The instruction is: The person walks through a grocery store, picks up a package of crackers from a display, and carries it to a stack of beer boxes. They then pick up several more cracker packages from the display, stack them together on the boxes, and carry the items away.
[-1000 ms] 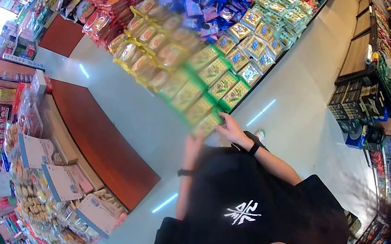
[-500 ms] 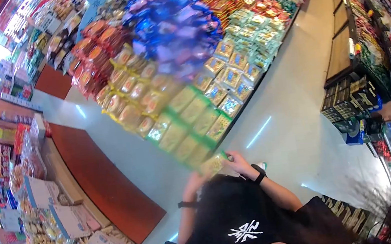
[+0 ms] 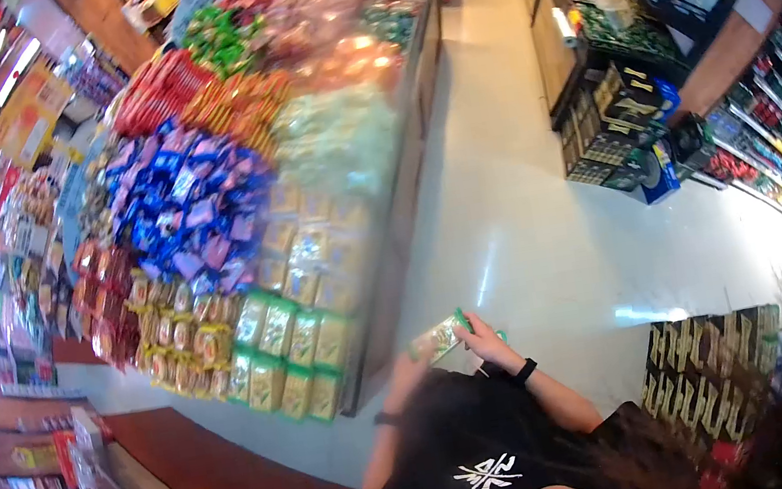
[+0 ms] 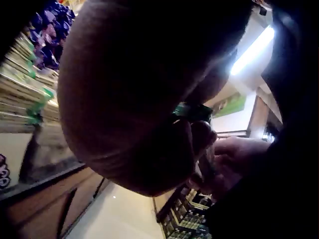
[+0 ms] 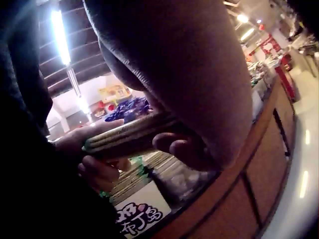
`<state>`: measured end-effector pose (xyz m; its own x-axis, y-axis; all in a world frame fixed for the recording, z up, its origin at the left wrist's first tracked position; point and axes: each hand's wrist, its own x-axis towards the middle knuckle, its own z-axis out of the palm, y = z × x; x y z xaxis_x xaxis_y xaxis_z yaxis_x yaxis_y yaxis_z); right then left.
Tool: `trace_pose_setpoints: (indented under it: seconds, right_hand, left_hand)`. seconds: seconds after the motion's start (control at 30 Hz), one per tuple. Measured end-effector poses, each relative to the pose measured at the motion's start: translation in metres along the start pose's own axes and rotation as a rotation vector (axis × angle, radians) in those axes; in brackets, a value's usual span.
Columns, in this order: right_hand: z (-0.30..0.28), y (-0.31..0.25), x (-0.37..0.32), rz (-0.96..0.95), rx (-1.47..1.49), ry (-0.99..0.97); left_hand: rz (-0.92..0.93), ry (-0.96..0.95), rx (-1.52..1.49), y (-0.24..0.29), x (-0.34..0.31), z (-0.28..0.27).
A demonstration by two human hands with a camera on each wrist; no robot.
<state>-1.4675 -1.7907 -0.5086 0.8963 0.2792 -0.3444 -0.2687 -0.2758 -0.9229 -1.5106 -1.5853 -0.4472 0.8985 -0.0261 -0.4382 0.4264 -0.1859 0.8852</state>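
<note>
The left hand (image 3: pixel 411 371) and right hand (image 3: pixel 489 344) gripped a packet (image 3: pixel 439 338), now farther from the desk's (image 5: pixel 227 201) green-edged packs (image 3: pixel 276 333).

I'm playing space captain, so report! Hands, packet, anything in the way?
Left hand and right hand gripping. Green-edged packet held between them, apart from green-edged stacks. No obstruction seen.
</note>
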Motion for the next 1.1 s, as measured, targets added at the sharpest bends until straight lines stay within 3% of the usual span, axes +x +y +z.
trace_pose_setpoints:
  seconds: [0.13,0.23,0.33,0.4,0.57,0.67,0.77,0.87,0.93,1.03,1.1]
  right_hand:
    - [-0.060,0.030,-0.007,0.033,-0.002,0.186]
    - [-0.110,0.045,-0.029,-0.022,0.058,0.338]
    - [-0.168,0.040,-0.054,0.045,-0.013,0.440]
    - [-0.194,0.053,-0.075,0.079,0.162,0.552]
    - [-0.232,0.061,-0.122,0.068,0.398,0.776]
    - [-0.249,0.063,-0.152,-0.002,0.642,0.807]
    - [-0.261,0.080,-0.177,0.016,0.619,0.906]
    - [-0.254,0.165,-0.181,0.089,0.473,1.192]
    - [-0.271,0.164,-0.193,0.156,0.503,1.291]
    - [-0.297,0.148,-0.211,0.215,0.549,1.375]
    - [-0.326,0.140,-0.217,0.199,0.586,1.421]
  left_hand:
    - [-0.114,-0.098,0.066,0.035,0.034,0.059]
    - [-0.071,-0.201,0.157,0.054,0.060,0.112]
    - [0.015,-0.315,0.251,0.060,0.086,0.170]
    - [0.024,-0.430,0.309,0.056,0.106,0.208]
    - [0.235,-0.664,0.331,0.054,0.138,0.281]
    - [0.178,-0.796,0.412,0.069,0.143,0.319]
    - [0.109,-0.905,0.440,0.084,0.143,0.364]
    - [0.131,-1.024,0.473,0.111,0.129,0.413]
    - [0.186,-1.071,0.554,0.106,0.137,0.445]
    - [0.101,-1.142,0.713,0.159,0.119,0.486]
    - [0.114,-1.233,0.755,0.121,0.164,0.521]
